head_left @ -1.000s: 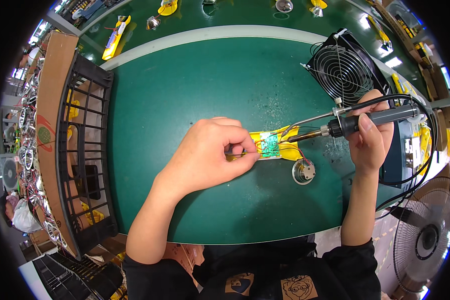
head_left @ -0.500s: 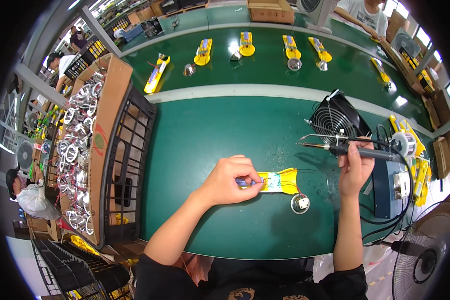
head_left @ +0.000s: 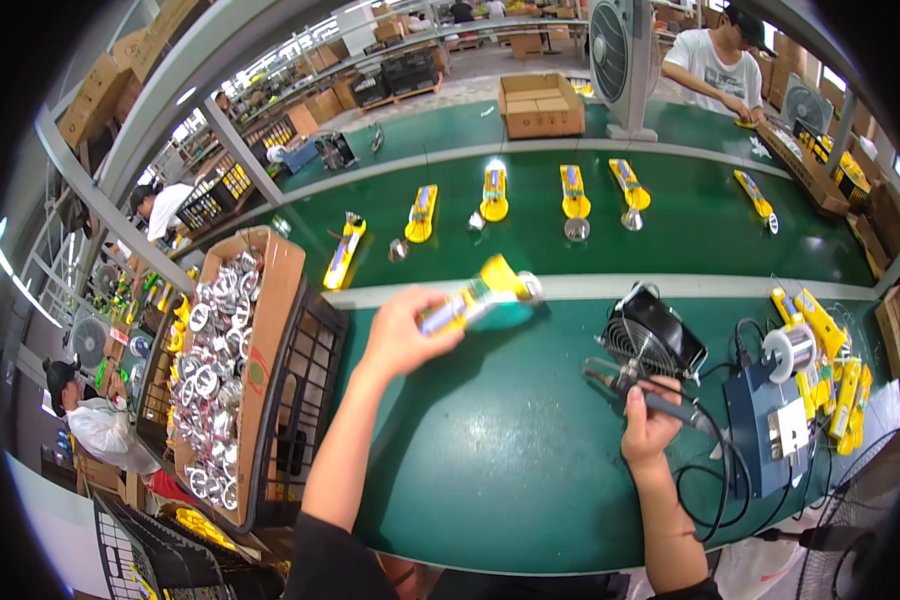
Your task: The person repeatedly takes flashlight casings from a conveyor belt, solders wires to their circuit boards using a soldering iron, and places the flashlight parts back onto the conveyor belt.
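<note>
Two hands were out over the green tabletop point(head_left: 530, 460) in front of me. My left hand point(head_left: 402, 335) was closed around a yellow device point(head_left: 480, 298), gripping it by one end and holding it raised off the tabletop, just short of the pale strip point(head_left: 670, 288) that edged the conveyor belt point(head_left: 690, 225). The device looked blurred, so I could not make out its details. My right hand point(head_left: 648, 425) was wrapped around the handle of a soldering iron point(head_left: 635, 390), its tip pointing left, just below a small black fan point(head_left: 655, 340) standing on the tabletop. Right of that fan sat a blue soldering station point(head_left: 770, 425) with a spool of solder wire point(head_left: 790, 350) above it, and more yellow parts point(head_left: 835, 370) lay beyond it. Left of the fan, past my left arm, stood a black wire crate point(head_left: 300, 400) and a cardboard box point(head_left: 235, 370) full of shiny metal rings. Behind the fan, several yellow devices point(head_left: 573, 190) lay in a row on the belt. Farther back were a tall pedestal fan point(head_left: 615, 50), cardboard boxes point(head_left: 540, 105) and other people working in a large workshop.
</note>
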### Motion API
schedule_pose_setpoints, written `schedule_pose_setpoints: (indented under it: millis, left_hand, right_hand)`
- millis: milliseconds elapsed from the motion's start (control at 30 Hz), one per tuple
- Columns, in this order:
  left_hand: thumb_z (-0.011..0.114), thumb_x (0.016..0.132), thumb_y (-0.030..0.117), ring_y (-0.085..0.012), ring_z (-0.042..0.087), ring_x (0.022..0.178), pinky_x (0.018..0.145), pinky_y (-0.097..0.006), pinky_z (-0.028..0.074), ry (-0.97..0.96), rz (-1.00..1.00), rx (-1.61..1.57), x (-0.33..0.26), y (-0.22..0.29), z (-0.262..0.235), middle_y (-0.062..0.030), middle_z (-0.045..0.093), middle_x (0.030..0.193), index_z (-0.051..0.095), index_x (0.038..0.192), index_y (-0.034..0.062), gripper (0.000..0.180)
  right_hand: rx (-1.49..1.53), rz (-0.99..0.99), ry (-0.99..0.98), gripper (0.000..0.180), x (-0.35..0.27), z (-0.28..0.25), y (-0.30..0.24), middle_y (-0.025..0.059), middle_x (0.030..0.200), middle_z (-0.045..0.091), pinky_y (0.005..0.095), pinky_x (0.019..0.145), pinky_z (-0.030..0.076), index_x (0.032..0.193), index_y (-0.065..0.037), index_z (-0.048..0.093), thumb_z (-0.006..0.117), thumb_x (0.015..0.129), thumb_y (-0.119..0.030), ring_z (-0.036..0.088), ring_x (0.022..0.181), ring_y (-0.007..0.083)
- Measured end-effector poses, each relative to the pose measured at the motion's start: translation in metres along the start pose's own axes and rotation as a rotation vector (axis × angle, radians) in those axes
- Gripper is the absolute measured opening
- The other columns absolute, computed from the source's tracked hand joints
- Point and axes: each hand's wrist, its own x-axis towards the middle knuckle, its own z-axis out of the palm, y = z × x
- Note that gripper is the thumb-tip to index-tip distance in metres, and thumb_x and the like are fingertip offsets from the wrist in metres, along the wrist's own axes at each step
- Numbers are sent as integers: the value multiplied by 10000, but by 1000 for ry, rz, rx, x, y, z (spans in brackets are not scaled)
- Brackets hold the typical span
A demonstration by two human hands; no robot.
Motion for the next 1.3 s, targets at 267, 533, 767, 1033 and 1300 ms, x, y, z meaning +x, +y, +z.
schedule_pose_setpoints:
  millis: [267, 533, 767, 1033, 1300]
  left_hand:
    - [635, 623, 401, -291, 579, 715, 610, -364, 453, 233, -371, 470, 149, -87, 31, -146, 594, 755, 567, 749, 11, 416]
    - [614, 653, 460, -282, 576, 812, 669, -380, 464, -107, -544, 520, 166, -89, 38, -157, 593, 873, 557, 861, 22, 488]
    - [637, 645, 359, -260, 578, 861, 703, -373, 468, -10, -752, 537, 203, -140, 30, -136, 601, 913, 608, 852, 46, 377]
    - [676, 606, 268, -259, 586, 833, 706, -345, 470, -85, -681, 654, 190, -130, -3, -127, 605, 889, 610, 868, 65, 338]
    - [649, 529, 73, -268, 561, 751, 668, -306, 450, -333, 167, 142, 102, -44, -23, -118, 569, 847, 508, 907, 31, 406]
  right_hand:
    - [-94, -171, -54, 129, 4, 13, -13, 58, 624, 512, 210, 426, 356, 777, 13, 527, 593, 699, -65, 441, 455, 85]
    - [-168, -51, -66, 145, 6, 7, -7, 66, 613, 536, 243, 451, 415, 772, -10, 498, 595, 692, -82, 503, 457, 140]
    - [-190, -12, -119, 160, 4, 12, -9, 53, 587, 527, 254, 445, 418, 766, -13, 498, 608, 689, -100, 507, 440, 156]
    - [-100, -14, -28, 144, 2, 16, -7, 61, 600, 535, 226, 449, 407, 783, 2, 513, 602, 696, -70, 499, 462, 118]
    - [-8, -3, 97, 115, 4, 13, -8, 66, 773, 513, 194, 475, 347, 767, 41, 542, 586, 728, -58, 440, 554, 70]
